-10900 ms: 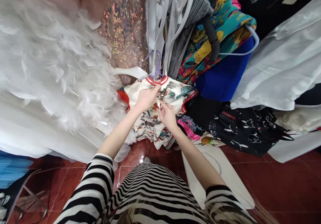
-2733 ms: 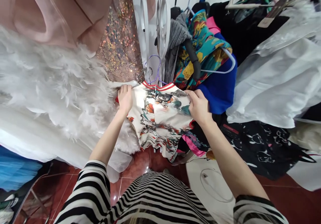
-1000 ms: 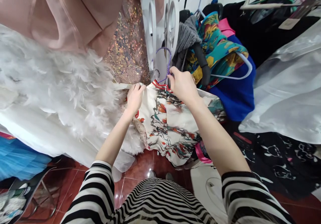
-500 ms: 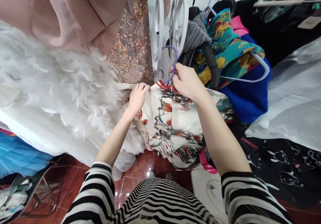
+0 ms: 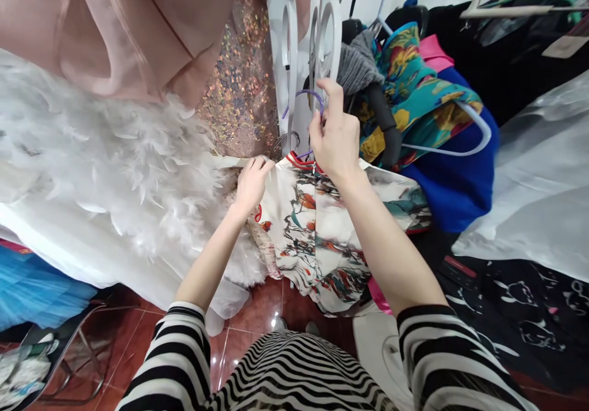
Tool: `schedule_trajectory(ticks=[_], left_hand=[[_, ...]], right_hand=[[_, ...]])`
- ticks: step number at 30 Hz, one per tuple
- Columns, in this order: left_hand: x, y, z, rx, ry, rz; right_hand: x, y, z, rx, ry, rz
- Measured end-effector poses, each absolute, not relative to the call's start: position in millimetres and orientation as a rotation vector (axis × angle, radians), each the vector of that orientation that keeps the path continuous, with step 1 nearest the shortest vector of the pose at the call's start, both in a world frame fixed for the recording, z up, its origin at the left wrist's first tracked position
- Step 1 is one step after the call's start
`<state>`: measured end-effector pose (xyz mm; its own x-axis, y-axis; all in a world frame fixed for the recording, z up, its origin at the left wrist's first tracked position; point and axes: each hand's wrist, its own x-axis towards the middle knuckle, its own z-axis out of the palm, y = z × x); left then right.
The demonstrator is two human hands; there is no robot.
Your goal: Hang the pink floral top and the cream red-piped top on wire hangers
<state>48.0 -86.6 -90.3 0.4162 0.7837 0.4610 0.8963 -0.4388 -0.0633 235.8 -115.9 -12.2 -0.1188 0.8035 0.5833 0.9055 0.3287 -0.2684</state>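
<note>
A white dress (image 5: pixel 322 227) with a red and dark-green painted print and red neck trim hangs in the middle, on a purple clothes hanger (image 5: pixel 306 92) whose hook stands above the neckline. My left hand (image 5: pixel 251 181) is closed on the dress's shoulder at the left, fingertips over its upper edge. Close to the hanger's hook is my right hand (image 5: pixel 338 132), its index finger stretched upward and its thumb apart, with the hook beside them. Its other fingers are curled and partly hidden. The right hand covers part of the neckline and hanger.
White feathered garments (image 5: pixel 138 172) and a pink sequined cloth (image 5: pixel 243 73) hang at left. A white scrolled metal rack (image 5: pixel 334 43) rises behind the hanger. Teal floral clothing (image 5: pixel 414 92) and a blue garment (image 5: pixel 464 172) crowd the right. A chair (image 5: pixel 87 349) stands lower left on red tiles.
My right hand has loosened its pinch on the hanger's hook; its index finger has lifted and the hand has turned upward. My left hand stays on the shoulder.
</note>
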Motion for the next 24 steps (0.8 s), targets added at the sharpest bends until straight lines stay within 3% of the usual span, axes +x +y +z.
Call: schedule_trajectory(ticks=[13,24], left_hand=[[53.2,-95.2,-77.7,-2.364,-1.538,-0.507],[52.0,-93.6,-76.4,-2.361,-1.547,-0.520]], right_hand=[[236.9,-120.2,8.8,-1.639,-1.877,-0.268],[245.9,-104.2,-3.5,-1.493,-1.845,-0.255]])
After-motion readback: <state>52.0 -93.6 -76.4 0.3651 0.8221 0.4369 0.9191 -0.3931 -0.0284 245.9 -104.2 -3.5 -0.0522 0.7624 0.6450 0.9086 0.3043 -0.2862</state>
